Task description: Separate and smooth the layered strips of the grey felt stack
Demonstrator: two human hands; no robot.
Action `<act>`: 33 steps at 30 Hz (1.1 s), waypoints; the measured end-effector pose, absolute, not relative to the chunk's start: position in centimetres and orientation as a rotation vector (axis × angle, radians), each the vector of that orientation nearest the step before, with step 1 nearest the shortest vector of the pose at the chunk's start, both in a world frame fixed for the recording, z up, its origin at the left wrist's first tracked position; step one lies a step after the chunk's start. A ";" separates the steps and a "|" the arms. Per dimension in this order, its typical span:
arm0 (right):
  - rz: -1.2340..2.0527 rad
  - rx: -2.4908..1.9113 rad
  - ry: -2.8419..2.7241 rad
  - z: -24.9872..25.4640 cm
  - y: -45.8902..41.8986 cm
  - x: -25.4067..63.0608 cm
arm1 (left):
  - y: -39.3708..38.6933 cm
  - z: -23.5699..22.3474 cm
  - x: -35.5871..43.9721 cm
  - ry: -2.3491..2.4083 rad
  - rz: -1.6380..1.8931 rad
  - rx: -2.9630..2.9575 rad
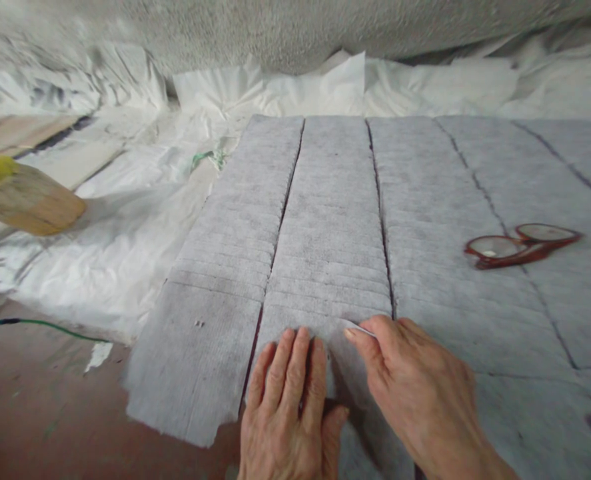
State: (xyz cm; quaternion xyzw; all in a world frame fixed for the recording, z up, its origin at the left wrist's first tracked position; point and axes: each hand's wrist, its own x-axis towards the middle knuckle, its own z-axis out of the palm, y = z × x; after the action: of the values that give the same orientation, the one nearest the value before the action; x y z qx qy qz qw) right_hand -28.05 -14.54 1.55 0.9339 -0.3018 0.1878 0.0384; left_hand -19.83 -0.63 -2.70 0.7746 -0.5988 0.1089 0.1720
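Layered sheets of thin grey felt-like fabric point(325, 220) lie in long strips, parted by dark cut or drawn lines. My left hand point(288, 407) rests flat on the near part of the second strip, fingers stretched forward. Beside it, my right hand point(415, 380) pinches the edge of a top layer between thumb and fingers. That layer is slightly lifted and curls, with a shadow beneath it. A separate strip point(200, 360) with a torn near end lies left of my left hand.
Red-framed eyeglasses point(522, 243) lie on the fabric to the right. At left is a blurred wooden piece point(40, 200) with a yellow part. White plastic sheeting point(120, 233) covers the floor up to a rough grey wall point(255, 30). A green cord point(50, 325) crosses the reddish floor.
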 end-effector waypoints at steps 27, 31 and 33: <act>0.763 2.858 -0.908 -0.4 -10.0 -31.5 | -1.0 -1.9 -19.9 -1.757 0.358 2.293; 0.845 2.992 -0.887 0.4 -10.8 -33.6 | -0.8 -2.1 -19.7 -1.784 0.334 2.314; 0.782 3.011 -0.864 1.2 -11.7 -35.8 | -0.7 -2.2 -19.5 -1.792 0.315 2.320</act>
State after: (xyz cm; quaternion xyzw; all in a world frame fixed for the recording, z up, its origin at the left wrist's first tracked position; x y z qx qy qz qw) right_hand -35.82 -11.74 1.19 0.9317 -0.2673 0.2419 -0.0437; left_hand -19.55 -0.68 -2.19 0.7831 -0.6051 0.1064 0.0965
